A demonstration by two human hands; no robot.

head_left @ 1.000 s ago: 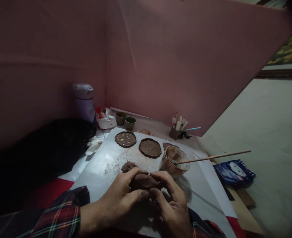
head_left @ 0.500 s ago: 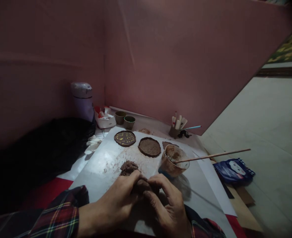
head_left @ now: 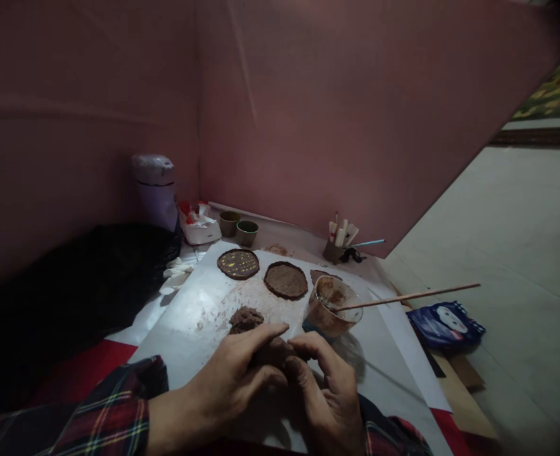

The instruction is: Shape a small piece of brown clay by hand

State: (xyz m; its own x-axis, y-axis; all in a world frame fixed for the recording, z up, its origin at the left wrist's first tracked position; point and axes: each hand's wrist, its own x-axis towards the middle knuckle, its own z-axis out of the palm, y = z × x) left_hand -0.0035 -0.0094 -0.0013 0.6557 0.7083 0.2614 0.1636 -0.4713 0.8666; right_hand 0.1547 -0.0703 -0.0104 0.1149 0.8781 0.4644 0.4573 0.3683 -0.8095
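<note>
A brown clay lump (head_left: 274, 354) is held above the white sheet (head_left: 389, 361), toward its near edge. The left hand (head_left: 225, 373) curls around the lump's left side; the right hand (head_left: 330, 383) grips its right end between fingers and thumb. A crumbly heap (head_left: 246, 319) lies just beyond the left hand. Near the sheet's far left corner lies a yellow-dotted disc (head_left: 238, 264), beside it a plain disc (head_left: 286, 280); toward the right edge, a smeared cup (head_left: 325, 322) holds a slender stick (head_left: 417, 296).

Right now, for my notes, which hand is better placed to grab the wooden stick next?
Probably the right hand: it is nearer the wooden stick than the left hand; both hold the brown lump.
</note>
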